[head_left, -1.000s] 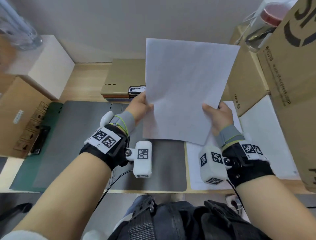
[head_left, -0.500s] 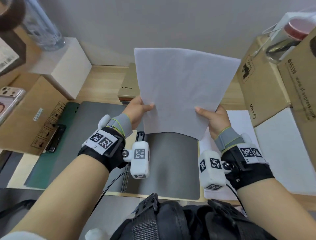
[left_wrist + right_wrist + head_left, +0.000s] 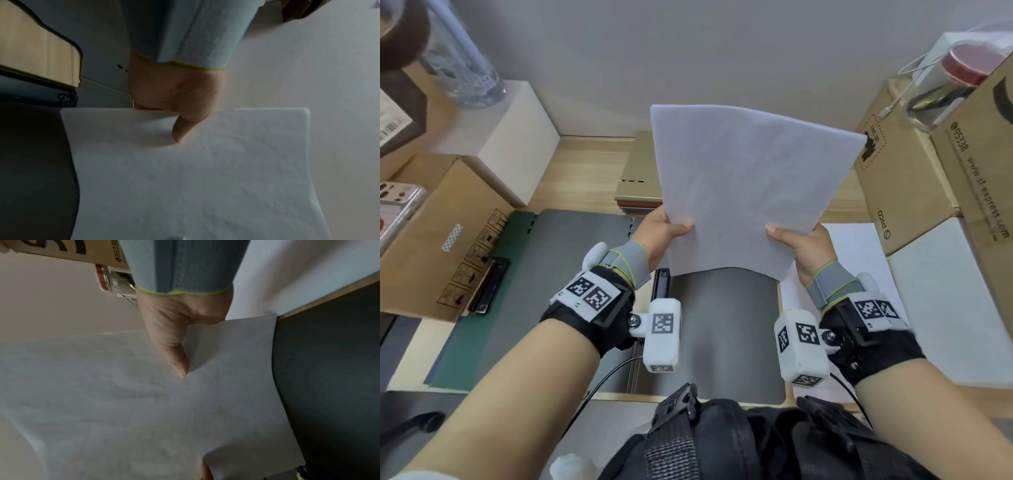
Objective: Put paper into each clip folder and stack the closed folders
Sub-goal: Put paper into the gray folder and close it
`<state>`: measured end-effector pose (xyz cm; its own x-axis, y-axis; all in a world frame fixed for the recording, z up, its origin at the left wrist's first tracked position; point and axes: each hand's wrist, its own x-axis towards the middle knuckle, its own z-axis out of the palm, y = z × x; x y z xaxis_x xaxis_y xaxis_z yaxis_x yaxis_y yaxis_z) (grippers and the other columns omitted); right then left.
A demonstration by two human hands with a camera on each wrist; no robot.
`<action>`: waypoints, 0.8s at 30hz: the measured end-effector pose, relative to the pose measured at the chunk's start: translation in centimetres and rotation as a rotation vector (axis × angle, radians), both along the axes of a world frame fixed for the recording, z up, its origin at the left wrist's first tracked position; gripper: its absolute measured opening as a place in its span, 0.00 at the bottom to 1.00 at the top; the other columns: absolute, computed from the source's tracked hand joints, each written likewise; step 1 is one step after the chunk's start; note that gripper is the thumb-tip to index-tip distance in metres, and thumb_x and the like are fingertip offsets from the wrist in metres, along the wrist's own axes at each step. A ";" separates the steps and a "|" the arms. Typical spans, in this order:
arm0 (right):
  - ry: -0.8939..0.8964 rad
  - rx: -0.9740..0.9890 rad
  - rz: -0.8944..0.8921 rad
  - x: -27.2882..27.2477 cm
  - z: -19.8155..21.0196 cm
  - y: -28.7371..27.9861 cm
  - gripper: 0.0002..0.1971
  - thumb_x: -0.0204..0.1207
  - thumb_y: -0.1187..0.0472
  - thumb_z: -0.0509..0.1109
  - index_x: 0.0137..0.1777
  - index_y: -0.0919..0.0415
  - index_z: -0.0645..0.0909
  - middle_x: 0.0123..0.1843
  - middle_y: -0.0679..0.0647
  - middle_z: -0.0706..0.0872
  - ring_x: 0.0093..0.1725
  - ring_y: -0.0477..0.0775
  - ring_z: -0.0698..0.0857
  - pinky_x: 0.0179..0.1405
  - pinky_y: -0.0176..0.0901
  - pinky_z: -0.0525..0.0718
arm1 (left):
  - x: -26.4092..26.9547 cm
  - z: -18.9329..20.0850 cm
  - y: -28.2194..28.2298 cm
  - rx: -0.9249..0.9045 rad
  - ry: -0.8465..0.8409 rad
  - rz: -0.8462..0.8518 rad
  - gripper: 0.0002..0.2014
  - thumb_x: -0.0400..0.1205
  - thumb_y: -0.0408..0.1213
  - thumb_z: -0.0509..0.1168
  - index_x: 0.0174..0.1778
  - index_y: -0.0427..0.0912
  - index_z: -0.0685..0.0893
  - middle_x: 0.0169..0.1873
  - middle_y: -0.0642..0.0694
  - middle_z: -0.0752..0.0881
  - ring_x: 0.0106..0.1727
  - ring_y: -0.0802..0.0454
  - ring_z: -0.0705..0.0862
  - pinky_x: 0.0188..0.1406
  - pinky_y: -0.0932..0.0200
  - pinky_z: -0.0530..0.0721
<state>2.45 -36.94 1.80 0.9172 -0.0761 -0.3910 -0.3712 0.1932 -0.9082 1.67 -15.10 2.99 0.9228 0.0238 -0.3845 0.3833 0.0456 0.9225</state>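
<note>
Left hand: clamped on the left edge of the paper, thumb flat on the near face, the other fingers hidden behind. Right hand: pinching the right edge the same way, thumb on top. Paper: a small sheaf held in the air, tilted up, over the open grey folder at 6 o'clock of it. Change against the earlier views: the sheaf sits lower and nearer the body, its bottom edge now close above the folder's right leaf, beside the clip rail; judged a lowering towards insertion, with clamping, closing and stacking not yet done. Outward: loose white sheets at 3 o'clock on the table; a green folder under the grey one at 9 o'clock; a stack of closed folders at 12 o'clock. Writing: "PICO" on the cardboard box at 2 o'clock; "95338" and "sf-express.com" on the larger carton beyond it; handling symbols on the box at 9 o'clock, too small to read.
</note>
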 end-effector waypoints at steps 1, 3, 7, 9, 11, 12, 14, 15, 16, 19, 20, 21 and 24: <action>0.000 -0.007 -0.002 0.0 -0.1 0.0 0.12 0.68 0.75 0.73 0.46 0.58 0.83 0.47 0.57 0.87 0.50 0.63 0.86 0.59 0.58 0.82 | 0.0 0.0 0.0 -0.002 0.003 0.004 0.21 0.81 0.18 0.57 0.71 0.32 0.74 0.54 0.47 0.83 0.45 0.59 0.83 0.37 0.75 0.84; 0.011 -0.007 0.006 -0.2 -0.4 0.1 0.12 0.68 0.74 0.74 0.47 0.58 0.83 0.48 0.58 0.88 0.54 0.65 0.86 0.60 0.59 0.83 | -0.4 -0.1 0.0 0.005 0.013 0.005 0.21 0.82 0.19 0.57 0.71 0.32 0.74 0.58 0.45 0.81 0.45 0.60 0.83 0.41 0.73 0.83; -0.010 -0.040 0.020 -0.4 -0.4 0.5 0.13 0.69 0.74 0.73 0.46 0.56 0.83 0.46 0.53 0.87 0.49 0.58 0.86 0.56 0.51 0.84 | -0.5 -0.2 0.2 0.002 0.007 0.012 0.20 0.82 0.19 0.57 0.71 0.32 0.74 0.59 0.45 0.80 0.46 0.59 0.83 0.47 0.69 0.81; -0.009 -0.029 0.014 -0.3 -0.3 0.5 0.13 0.69 0.75 0.73 0.46 0.57 0.83 0.46 0.54 0.87 0.48 0.58 0.86 0.57 0.52 0.83 | -0.4 0.0 0.4 -0.002 -0.004 0.019 0.20 0.81 0.19 0.57 0.71 0.32 0.74 0.58 0.45 0.81 0.46 0.59 0.83 0.44 0.70 0.82; -0.007 -0.045 0.018 -0.3 -0.4 0.5 0.12 0.69 0.74 0.73 0.46 0.57 0.82 0.46 0.54 0.87 0.47 0.57 0.86 0.56 0.51 0.83 | -0.5 -0.2 0.4 -0.001 0.005 0.018 0.20 0.82 0.19 0.57 0.70 0.32 0.75 0.59 0.45 0.81 0.46 0.58 0.83 0.46 0.68 0.82; -0.007 -0.059 0.023 -0.3 -0.5 0.5 0.11 0.70 0.74 0.72 0.47 0.57 0.82 0.46 0.53 0.87 0.46 0.54 0.86 0.54 0.49 0.83 | -0.6 -0.3 0.4 0.005 0.014 0.018 0.20 0.82 0.20 0.58 0.70 0.32 0.75 0.59 0.45 0.81 0.46 0.57 0.83 0.47 0.67 0.82; -0.027 -0.105 0.031 -0.3 -0.5 0.6 0.10 0.73 0.72 0.70 0.51 0.60 0.82 0.45 0.50 0.86 0.42 0.48 0.86 0.49 0.43 0.84 | -0.5 -0.5 0.5 0.016 0.032 0.011 0.19 0.82 0.21 0.58 0.70 0.33 0.76 0.57 0.45 0.82 0.47 0.56 0.83 0.47 0.66 0.81; -0.037 -0.144 0.032 -0.3 -0.3 0.6 0.10 0.75 0.70 0.69 0.55 0.61 0.81 0.45 0.50 0.86 0.41 0.46 0.86 0.47 0.41 0.84 | -0.3 -0.5 0.6 0.019 0.038 0.009 0.19 0.82 0.22 0.59 0.69 0.34 0.76 0.56 0.45 0.83 0.46 0.56 0.84 0.47 0.66 0.82; -0.046 -0.194 0.026 -0.2 -0.3 0.6 0.11 0.76 0.69 0.68 0.57 0.62 0.80 0.46 0.51 0.86 0.42 0.48 0.86 0.48 0.42 0.84 | -0.2 -0.4 0.7 0.014 0.046 -0.002 0.18 0.82 0.23 0.59 0.68 0.36 0.77 0.55 0.46 0.84 0.46 0.56 0.84 0.47 0.65 0.83; -0.046 -0.338 0.028 0.0 -0.5 0.4 0.12 0.78 0.66 0.66 0.60 0.63 0.81 0.52 0.56 0.85 0.51 0.58 0.85 0.58 0.50 0.82 | 0.0 -0.3 0.8 0.027 0.123 -0.038 0.11 0.86 0.36 0.58 0.63 0.45 0.78 0.54 0.47 0.86 0.50 0.50 0.86 0.58 0.53 0.82; -0.030 -0.369 0.034 -0.1 -0.8 0.3 0.12 0.78 0.65 0.65 0.60 0.63 0.81 0.53 0.56 0.85 0.52 0.59 0.84 0.59 0.51 0.82 | 0.1 -0.7 1.0 0.056 0.158 -0.031 0.13 0.86 0.43 0.56 0.63 0.45 0.79 0.57 0.47 0.86 0.53 0.48 0.86 0.62 0.50 0.82; -0.010 -0.381 0.039 -0.3 -1.1 0.2 0.12 0.79 0.65 0.65 0.61 0.62 0.81 0.53 0.56 0.85 0.52 0.58 0.84 0.58 0.49 0.82 | 0.1 -0.8 0.9 0.082 0.191 -0.012 0.17 0.86 0.49 0.54 0.64 0.45 0.79 0.59 0.46 0.85 0.57 0.46 0.86 0.66 0.47 0.80; 0.080 -0.371 0.064 -1.2 -2.4 -0.1 0.14 0.80 0.66 0.64 0.65 0.64 0.79 0.54 0.55 0.83 0.51 0.55 0.81 0.54 0.45 0.79 | -0.1 -1.9 1.4 0.228 0.271 0.009 0.22 0.86 0.53 0.47 0.57 0.43 0.81 0.54 0.44 0.86 0.54 0.46 0.84 0.63 0.51 0.82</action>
<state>1.25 -37.03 -0.55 0.8924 -0.1692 -0.4183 -0.4445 -0.1693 -0.8796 1.57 -13.71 1.10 0.7875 0.1454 -0.5990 0.6158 -0.1453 0.7744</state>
